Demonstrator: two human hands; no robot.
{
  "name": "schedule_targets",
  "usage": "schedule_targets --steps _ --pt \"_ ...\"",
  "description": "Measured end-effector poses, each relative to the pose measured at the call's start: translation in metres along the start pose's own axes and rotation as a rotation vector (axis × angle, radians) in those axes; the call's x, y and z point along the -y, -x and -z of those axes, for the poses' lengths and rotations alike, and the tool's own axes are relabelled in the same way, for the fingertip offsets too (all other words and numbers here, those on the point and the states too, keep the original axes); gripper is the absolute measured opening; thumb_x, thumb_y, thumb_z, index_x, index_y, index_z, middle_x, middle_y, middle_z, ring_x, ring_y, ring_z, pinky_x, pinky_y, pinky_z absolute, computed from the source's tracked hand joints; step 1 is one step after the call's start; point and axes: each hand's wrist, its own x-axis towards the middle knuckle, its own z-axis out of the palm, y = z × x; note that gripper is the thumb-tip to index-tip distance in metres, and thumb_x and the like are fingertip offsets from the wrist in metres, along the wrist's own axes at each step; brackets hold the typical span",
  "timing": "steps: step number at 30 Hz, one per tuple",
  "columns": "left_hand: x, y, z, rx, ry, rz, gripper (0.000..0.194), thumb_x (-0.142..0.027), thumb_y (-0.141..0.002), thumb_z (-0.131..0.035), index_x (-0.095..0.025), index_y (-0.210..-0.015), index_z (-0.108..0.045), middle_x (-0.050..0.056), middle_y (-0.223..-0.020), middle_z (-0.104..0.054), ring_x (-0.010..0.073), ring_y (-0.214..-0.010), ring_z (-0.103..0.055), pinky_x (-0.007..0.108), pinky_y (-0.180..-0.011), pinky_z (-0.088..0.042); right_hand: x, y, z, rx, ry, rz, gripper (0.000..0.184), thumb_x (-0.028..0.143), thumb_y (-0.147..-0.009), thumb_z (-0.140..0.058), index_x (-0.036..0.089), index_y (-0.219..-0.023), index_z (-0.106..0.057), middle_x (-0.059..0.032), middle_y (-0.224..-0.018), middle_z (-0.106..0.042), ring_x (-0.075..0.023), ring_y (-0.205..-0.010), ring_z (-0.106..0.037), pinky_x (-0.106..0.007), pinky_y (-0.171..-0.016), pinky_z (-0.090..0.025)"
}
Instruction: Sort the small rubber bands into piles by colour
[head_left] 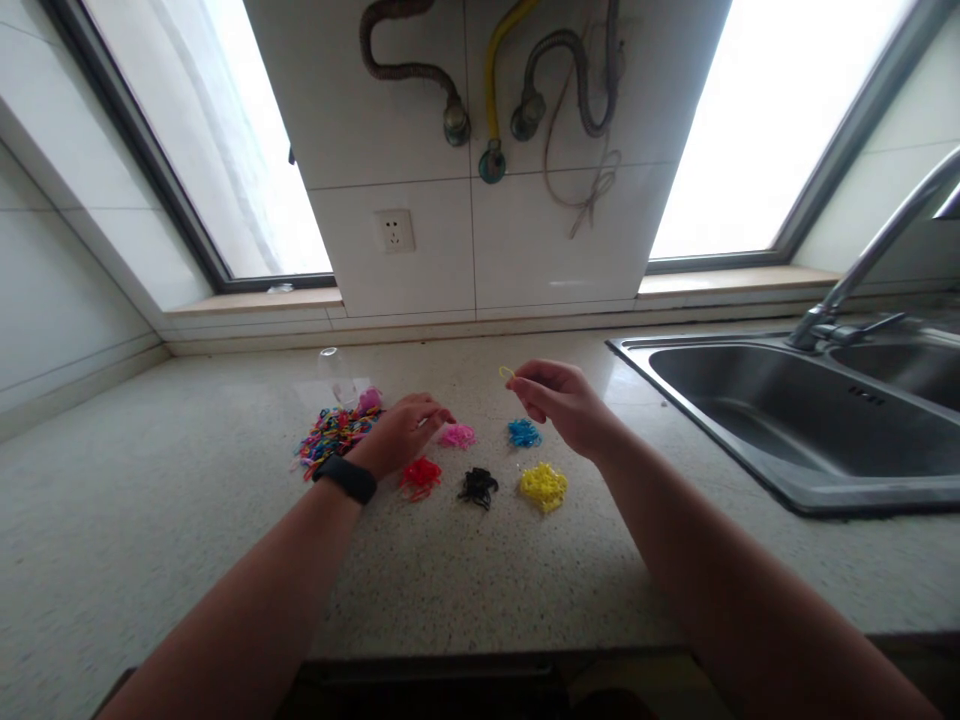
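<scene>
My right hand [559, 397] is raised over the counter, thumb and fingertips pinched on a thin yellow rubber band [507, 371] that sticks out as a loop. Below it are a blue rubber band pile [524, 433] and a yellow pile [544, 487]. My left hand [405, 430], with a black watch [345, 479] on the wrist, hovers between a mixed multicoloured heap of bands [330, 437] and a pink pile [457, 436]. Its fingers are drawn together; whatever may be in them is hidden. A red pile [421, 479] and a black pile [478, 487] lie nearer me.
A clear plastic cup [335, 372] lies behind the mixed heap beside a small pink-purple object [370, 401]. To the right, a steel sink [630, 352] with a faucet [814, 325] is set into the speckled counter [450, 590]. The tiled wall [420, 285] closes off the back.
</scene>
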Motion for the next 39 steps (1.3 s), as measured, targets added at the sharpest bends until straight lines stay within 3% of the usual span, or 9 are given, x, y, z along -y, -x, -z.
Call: schedule_targets --steps 9,13,18,26,34,39 --pt "0.002 0.001 0.003 -0.057 -0.005 0.019 0.033 -0.031 -0.099 -0.043 -0.018 -0.092 -0.073 0.007 -0.09 -0.07 0.0205 -0.091 -0.062 0.034 -0.086 -0.044 0.011 0.006 0.02 0.138 -0.065 0.003 0.029 0.047 -0.08 -0.072 0.019 -0.079 -0.065 0.004 -0.061 -0.048 -0.0077 -0.052 -0.039 -0.024 -0.046 -0.031" --pt "0.004 0.002 0.004 -0.046 -0.027 0.036 0.033 -0.03 -0.098 -0.043 -0.018 -0.091 -0.073 0.007 -0.089 -0.07 0.0204 -0.089 -0.062 0.034 -0.086 -0.045 0.014 0.009 0.036 0.275 0.02 -0.015 0.028 0.047 -0.082 -0.072 0.019 -0.082 -0.067 0.0014 -0.067 -0.054 -0.0083 -0.056 -0.043 -0.024 -0.047 -0.033" --pt "0.006 0.003 0.005 -0.049 -0.038 0.043 0.034 -0.032 -0.098 -0.043 -0.018 -0.093 -0.073 0.007 -0.092 -0.071 0.0203 -0.09 -0.063 0.033 -0.083 -0.047 0.016 0.009 0.047 0.344 0.146 -0.046 0.028 0.046 -0.084 -0.07 0.018 -0.082 -0.067 0.0012 -0.068 -0.055 -0.0087 -0.059 -0.044 -0.023 -0.05 -0.034" --pt "0.008 0.005 0.007 -0.049 -0.054 0.054 0.036 -0.034 -0.099 -0.042 -0.017 -0.093 -0.073 0.007 -0.092 -0.071 0.0202 -0.089 -0.064 0.032 -0.082 -0.048 0.004 0.007 0.057 0.552 0.618 -0.239 0.028 0.044 -0.084 -0.066 0.017 -0.087 -0.071 -0.0003 -0.071 -0.063 -0.0108 -0.061 -0.048 -0.025 -0.057 -0.037" --pt "0.007 0.005 0.009 -0.041 -0.057 0.076 0.038 -0.037 -0.099 -0.041 -0.018 -0.092 -0.074 0.006 -0.086 -0.07 0.0192 -0.083 -0.064 0.031 -0.08 -0.048 0.001 0.012 0.062 0.83 0.765 -0.515 0.025 0.039 -0.077 -0.068 0.017 -0.085 -0.077 -0.0033 -0.073 -0.07 -0.0142 -0.065 -0.059 -0.026 -0.06 -0.041" --pt "0.005 0.005 0.01 -0.047 -0.059 0.09 0.041 -0.04 -0.099 -0.041 -0.018 -0.09 -0.074 0.005 -0.082 -0.069 0.0184 -0.079 -0.063 0.03 -0.076 -0.047 0.003 0.013 0.06 0.866 0.849 -0.568 0.025 0.039 -0.076 -0.067 0.017 -0.081 -0.077 -0.0031 -0.07 -0.069 -0.0141 -0.063 -0.057 -0.026 -0.058 -0.04"
